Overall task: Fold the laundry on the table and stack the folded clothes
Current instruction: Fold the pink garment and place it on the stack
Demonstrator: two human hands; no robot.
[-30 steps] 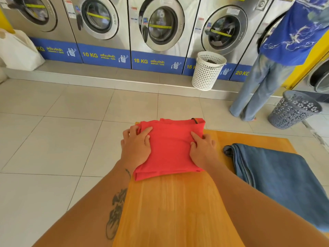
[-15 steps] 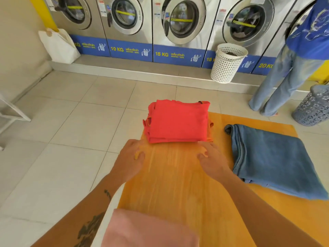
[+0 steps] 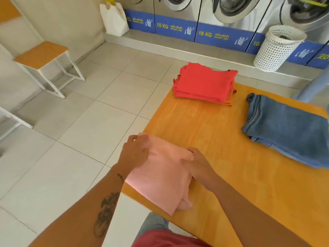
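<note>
A folded pink garment (image 3: 161, 177) lies at the near left corner of the wooden table (image 3: 222, 157). My left hand (image 3: 136, 152) grips its far left edge. My right hand (image 3: 197, 166) pinches its right edge. At the table's far left corner sits a folded red garment (image 3: 204, 84) on top of an orange one whose edge shows beneath. Folded blue jeans (image 3: 288, 129) lie on the right side of the table.
A white perforated basket (image 3: 277, 49) stands on the step before the row of washing machines (image 3: 231, 9). A white bag (image 3: 114, 18) leans at the left end of the step. A small wooden stool (image 3: 42, 57) stands by the left wall. A person's leg shows at the right edge.
Both hands left the red stack at the far corner and drew back to the near edge, where they now grip the pink garment. The view swung down and left.
</note>
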